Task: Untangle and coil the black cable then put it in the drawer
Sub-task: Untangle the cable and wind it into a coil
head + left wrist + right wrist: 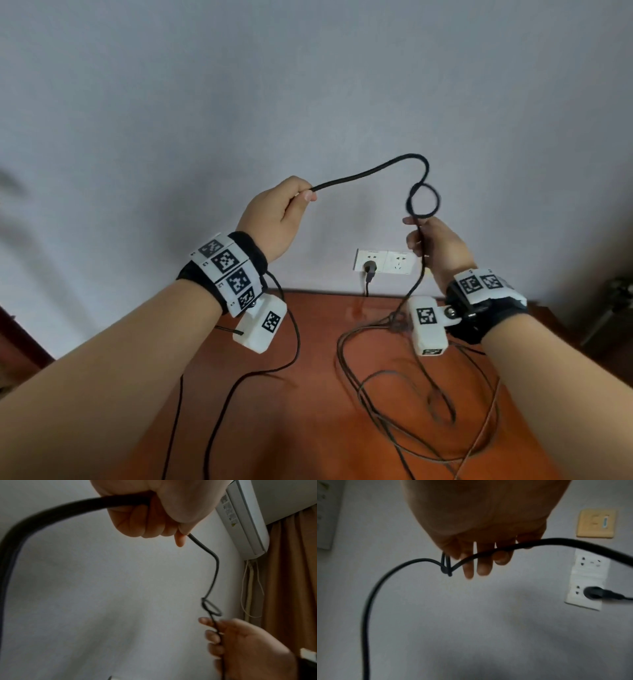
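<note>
Hands: both raised in front of the wall, well apart, one span of black cable [370, 173] strung between them.
Left hand [274, 216]: fist curled round the cable, thumb on top; cable leaves past the thumb toward the right hand, the tail drops below the wrist to the table [308, 394].
Right hand [435, 243]: fingers loosely curled, cable pinched against them just below a small loop [423, 200]; palm faces left.
Cable below hands: long slack lies in overlapping loops on the table under the right wrist; not coiled yet.
Loop: sits just above the right fingers [481, 566], crossing itself once; looks like a loose overhand kink, not pulled tight.
Handling (judgement): light, limp but springy, holds its bends; smooth jacket likely slides through a loose grip. Pulling the hands apart risks cinching the loop.
Where to grip (judgement): either side of the crossing, then push slack in to open it.
Far: wall socket [383, 262] between the hands with a plug in it; drawer not in view.
</note>
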The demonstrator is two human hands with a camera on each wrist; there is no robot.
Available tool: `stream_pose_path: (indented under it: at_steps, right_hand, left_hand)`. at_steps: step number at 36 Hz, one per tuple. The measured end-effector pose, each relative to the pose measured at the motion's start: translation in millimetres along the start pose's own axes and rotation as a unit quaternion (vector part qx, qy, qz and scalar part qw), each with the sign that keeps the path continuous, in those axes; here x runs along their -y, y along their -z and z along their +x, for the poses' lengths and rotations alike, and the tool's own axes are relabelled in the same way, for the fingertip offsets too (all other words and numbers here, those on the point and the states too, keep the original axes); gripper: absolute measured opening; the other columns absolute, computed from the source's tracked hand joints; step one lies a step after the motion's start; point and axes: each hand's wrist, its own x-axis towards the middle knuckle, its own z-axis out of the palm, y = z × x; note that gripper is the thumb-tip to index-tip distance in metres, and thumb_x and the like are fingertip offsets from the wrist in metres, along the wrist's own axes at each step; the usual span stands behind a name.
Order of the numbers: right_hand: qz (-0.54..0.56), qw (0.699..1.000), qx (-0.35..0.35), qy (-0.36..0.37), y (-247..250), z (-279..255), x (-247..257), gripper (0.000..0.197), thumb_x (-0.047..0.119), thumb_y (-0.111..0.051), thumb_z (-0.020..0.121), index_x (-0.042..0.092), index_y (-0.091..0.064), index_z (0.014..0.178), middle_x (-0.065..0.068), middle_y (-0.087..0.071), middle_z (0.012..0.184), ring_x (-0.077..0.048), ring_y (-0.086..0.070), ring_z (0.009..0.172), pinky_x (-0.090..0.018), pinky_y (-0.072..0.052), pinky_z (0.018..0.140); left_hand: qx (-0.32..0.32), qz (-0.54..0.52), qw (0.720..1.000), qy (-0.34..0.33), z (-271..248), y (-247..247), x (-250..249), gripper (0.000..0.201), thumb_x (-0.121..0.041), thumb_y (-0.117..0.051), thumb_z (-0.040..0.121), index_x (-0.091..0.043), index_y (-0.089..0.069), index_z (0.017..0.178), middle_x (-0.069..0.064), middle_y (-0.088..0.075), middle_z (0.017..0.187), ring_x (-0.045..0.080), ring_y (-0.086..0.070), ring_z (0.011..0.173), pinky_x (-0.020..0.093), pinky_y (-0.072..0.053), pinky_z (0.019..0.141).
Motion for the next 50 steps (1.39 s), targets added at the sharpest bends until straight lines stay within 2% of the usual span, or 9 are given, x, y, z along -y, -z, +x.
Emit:
stream_pose_path:
  at_steps: [8, 14, 18, 24, 28, 32, 37, 42, 50]
  right_hand:
    - [-0.099, 0.984, -0.050, 0.138, 47.7, 5.7, 26.8, 0.025, 0.015, -0.057, 0.093, 0.031, -0.071, 0.080, 0.016, -0.054, 0.053, -0.008, -0.040, 0.055, -0.019, -0.036, 0.057]
    - [-0.148, 0.984, 0.048, 0.086, 34.4, -5.8, 28.0, 0.041, -0.001, -0.047, 0.090, 0.034, -0.067, 0.098, 0.007, -0.048, 0.059, -0.007, -0.040, 0.049, -0.023, -0.034, 0.051]
    - [-0.102, 0.988, 0.103, 0.050, 23.4, -17.2, 28.0, 0.034, 0.013, -0.039, 0.100, 0.030, -0.062, 0.118, 0.006, -0.035, 0.050, -0.010, -0.030, 0.045, -0.024, -0.029, 0.046]
    - [-0.118, 0.986, 0.101, 0.059, 16.5, -27.1, 25.1, 0.021, 0.008, -0.049, 0.097, 0.016, -0.067, 0.089, 0.007, -0.059, 0.061, -0.010, -0.048, 0.043, -0.023, -0.042, 0.046]
    - [-0.118, 0.989, 0.044, 0.074, 7.8, -28.8, 18.8, 0.015, 0.007, -0.058, 0.092, 0.015, -0.068, 0.085, 0.008, -0.066, 0.073, -0.012, -0.054, 0.041, -0.021, -0.041, 0.038]
    - [-0.139, 0.986, 0.036, 0.086, -6.8, -34.8, 14.9, 0.007, 0.008, -0.060, 0.091, 0.008, -0.062, 0.084, 0.001, -0.060, 0.079, -0.014, -0.058, 0.044, -0.025, -0.046, 0.041]
    - [-0.154, 0.982, 0.057, 0.096, -30.4, -47.4, 14.5, 0.017, 0.012, -0.063, 0.089, 0.012, -0.055, 0.074, -0.004, -0.060, 0.071, -0.018, -0.057, 0.046, -0.029, -0.044, 0.042]
    - [-0.147, 0.976, 0.093, 0.131, -46.2, -61.6, 17.0, 0.013, 0.011, -0.062, 0.089, 0.008, -0.056, 0.077, -0.012, -0.061, 0.067, -0.015, -0.056, 0.046, -0.038, -0.049, 0.046]
    - [-0.067, 0.980, 0.082, 0.166, -45.2, -75.0, 22.4, 0.011, -0.004, -0.053, 0.092, 0.006, -0.056, 0.087, -0.024, -0.062, 0.074, -0.022, -0.062, 0.055, -0.032, -0.058, 0.058]
  left_hand:
    - [0.075, 0.041, 0.993, 0.081, -13.4, 8.2, 41.1, 0.018, -0.024, -0.046, 0.099, -0.024, -0.062, 0.092, -0.009, -0.051, 0.061, 0.004, -0.047, 0.056, 0.022, -0.035, 0.056]
    - [0.190, 0.062, 0.962, 0.186, -23.2, -7.4, 56.2, 0.024, -0.022, -0.038, 0.100, -0.024, -0.062, 0.095, -0.001, -0.064, 0.083, 0.003, -0.051, 0.067, 0.021, -0.036, 0.061]
    - [0.233, 0.088, 0.946, 0.208, -24.7, -13.9, 58.3, 0.024, -0.023, -0.038, 0.100, -0.027, -0.061, 0.093, -0.003, -0.064, 0.086, 0.010, -0.053, 0.070, 0.022, -0.037, 0.060]
    - [0.272, 0.194, 0.916, 0.223, -29.2, -10.6, 70.9, 0.028, -0.027, -0.041, 0.101, -0.017, -0.064, 0.114, 0.004, -0.065, 0.102, 0.018, -0.053, 0.087, 0.026, -0.038, 0.074]
    - [0.300, 0.186, 0.903, 0.246, -33.2, -17.9, 71.3, 0.041, -0.024, -0.034, 0.102, -0.022, -0.042, 0.142, 0.009, -0.049, 0.141, 0.025, -0.049, 0.123, 0.026, -0.037, 0.098]
    - [0.277, 0.161, 0.925, 0.206, -37.4, -28.8, 62.6, 0.056, -0.038, -0.031, 0.098, -0.041, -0.010, 0.150, -0.003, -0.019, 0.159, 0.023, -0.025, 0.143, 0.052, -0.023, 0.115]
    - [0.195, -0.005, 0.974, 0.118, -38.1, -37.4, -2.2, 0.061, -0.044, -0.046, 0.097, -0.029, -0.020, 0.150, -0.003, -0.030, 0.155, 0.015, -0.032, 0.139, 0.037, -0.027, 0.115]
    - [0.167, -0.039, 0.985, 0.005, -41.4, -47.1, -36.2, 0.062, -0.032, -0.062, 0.087, -0.043, -0.026, 0.136, -0.005, -0.050, 0.136, 0.012, -0.047, 0.127, 0.043, -0.040, 0.105]
    - [0.091, -0.007, 0.996, -0.024, -52.7, -53.9, -29.4, 0.027, -0.005, -0.050, 0.088, -0.029, -0.041, 0.096, -0.005, -0.056, 0.080, 0.022, -0.055, 0.067, 0.042, -0.048, 0.063]
